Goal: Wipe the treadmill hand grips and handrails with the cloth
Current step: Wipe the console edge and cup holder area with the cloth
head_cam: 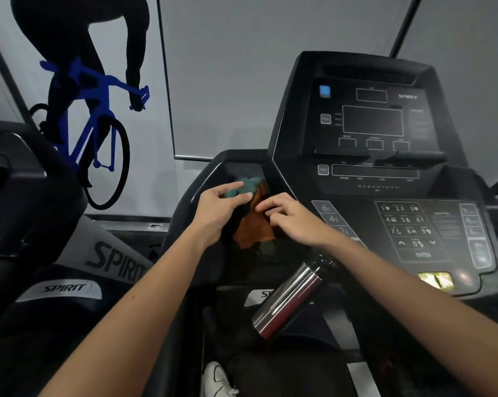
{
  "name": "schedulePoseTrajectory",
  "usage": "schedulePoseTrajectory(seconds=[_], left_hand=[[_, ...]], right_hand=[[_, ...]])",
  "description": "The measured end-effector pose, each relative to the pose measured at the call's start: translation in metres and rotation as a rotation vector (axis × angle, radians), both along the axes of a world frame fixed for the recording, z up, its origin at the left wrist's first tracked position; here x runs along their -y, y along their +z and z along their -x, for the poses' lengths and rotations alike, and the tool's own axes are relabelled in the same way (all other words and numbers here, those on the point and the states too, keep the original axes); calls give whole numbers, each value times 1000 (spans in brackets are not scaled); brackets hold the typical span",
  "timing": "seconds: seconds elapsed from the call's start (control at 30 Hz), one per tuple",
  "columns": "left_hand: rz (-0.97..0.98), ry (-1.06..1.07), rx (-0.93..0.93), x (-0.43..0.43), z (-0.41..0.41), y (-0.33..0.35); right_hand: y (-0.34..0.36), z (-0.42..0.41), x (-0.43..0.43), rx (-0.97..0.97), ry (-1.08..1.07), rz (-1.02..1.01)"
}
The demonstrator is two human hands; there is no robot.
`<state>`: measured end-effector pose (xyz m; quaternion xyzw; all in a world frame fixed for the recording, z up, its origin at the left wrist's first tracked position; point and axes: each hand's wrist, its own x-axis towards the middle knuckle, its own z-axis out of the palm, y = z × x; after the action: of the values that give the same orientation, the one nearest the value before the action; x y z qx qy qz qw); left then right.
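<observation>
Cloth: the cloth (pixel 253 224) lies bunched in the left side pocket (pixel 210 173) of the treadmill console (pixel 370 124), just left of the display housing.
Axis: its long line runs far to near, with the teal end at the far side and the orange end nearer the person.
Left hand: the left hand (pixel 217 207) pinches the teal end between its thumb and fingers (pixel 236 185).
Right hand: the right hand (pixel 293 219) has its fingers curled onto the orange part, thumb against the fabric.
Hidden: the cloth's near edge sinks into dark plastic, so its outline there is hard to make out (the pocket floor is equally murky). The console print is blurred, apart from the keypad (pixel 408 227) numerals.
Bottle: a steel bottle (pixel 287 296) sits tilted just under the right forearm, its dark cap end far and right, its base near and left. I cannot tell what holds it.
Edges: the pocket rim curves round the cloth on the left and far sides, and the display housing walls it on the right.
Cut off: a white shoe (pixel 216 379) is clipped by the bottom edge.
Left: a neighbouring machine (pixel 67 287) stands close, with a cyclist mural (pixel 90 110) on the wall behind it.
</observation>
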<state>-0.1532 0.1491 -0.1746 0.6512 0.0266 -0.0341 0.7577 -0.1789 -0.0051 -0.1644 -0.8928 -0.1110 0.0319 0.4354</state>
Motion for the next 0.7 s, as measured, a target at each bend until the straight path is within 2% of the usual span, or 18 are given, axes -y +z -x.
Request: schedulePoseTrajectory(seconds=[0.1,0.23,0.4,0.5,0.7], left_hand=[[67,-71,51,10,14,17],[36,-147,133,24,21,33],[115,-250,186,43,19,62],[181,-311,202,58,17,81],[190,-352,239,86,18,104]], right_hand=[[3,-3,5,79,-85,-12],[12,1,16,81,-124,-68],[30,-1,40,93,-147,-313],[46,-4,58,120,-196,-366],[70,-6,90,96,-247,-608]])
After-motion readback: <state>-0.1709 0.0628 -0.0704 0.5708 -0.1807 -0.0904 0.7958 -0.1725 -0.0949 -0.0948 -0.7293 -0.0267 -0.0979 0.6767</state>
